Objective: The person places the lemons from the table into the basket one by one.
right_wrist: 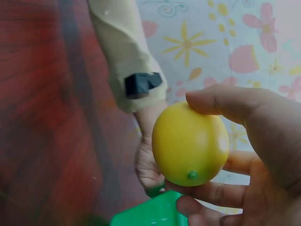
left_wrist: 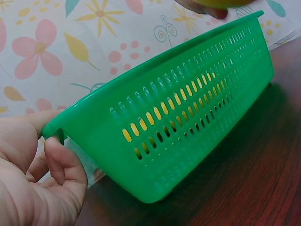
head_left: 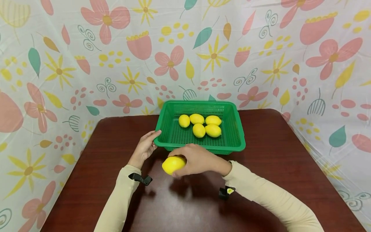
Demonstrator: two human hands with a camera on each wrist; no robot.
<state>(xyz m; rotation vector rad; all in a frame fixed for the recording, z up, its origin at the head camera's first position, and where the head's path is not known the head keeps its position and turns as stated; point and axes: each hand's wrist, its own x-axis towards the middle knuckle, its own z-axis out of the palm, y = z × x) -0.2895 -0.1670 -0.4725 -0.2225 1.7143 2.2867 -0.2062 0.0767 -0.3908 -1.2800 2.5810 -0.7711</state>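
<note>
A green plastic basket (head_left: 200, 146) with slotted walls stands on the table, several yellow lemons (head_left: 198, 130) lying inside it. My left hand (head_left: 144, 148) grips the basket's rim at its near left corner; in the left wrist view the thumb is under the rim (left_wrist: 70, 115) and the fingers lie over it. Just in front of the basket's near wall, my right hand (head_left: 200, 160) holds one lemon (head_left: 173, 165) above the table. The right wrist view shows that lemon (right_wrist: 190, 143), with a green tip, between thumb and fingers.
The dark reddish-brown table (head_left: 92, 187) extends around the basket on both sides and in front. A floral cloth (head_left: 171, 48) hangs behind the table and along its sides. Each sleeve carries a small black wrist device (head_left: 140, 178).
</note>
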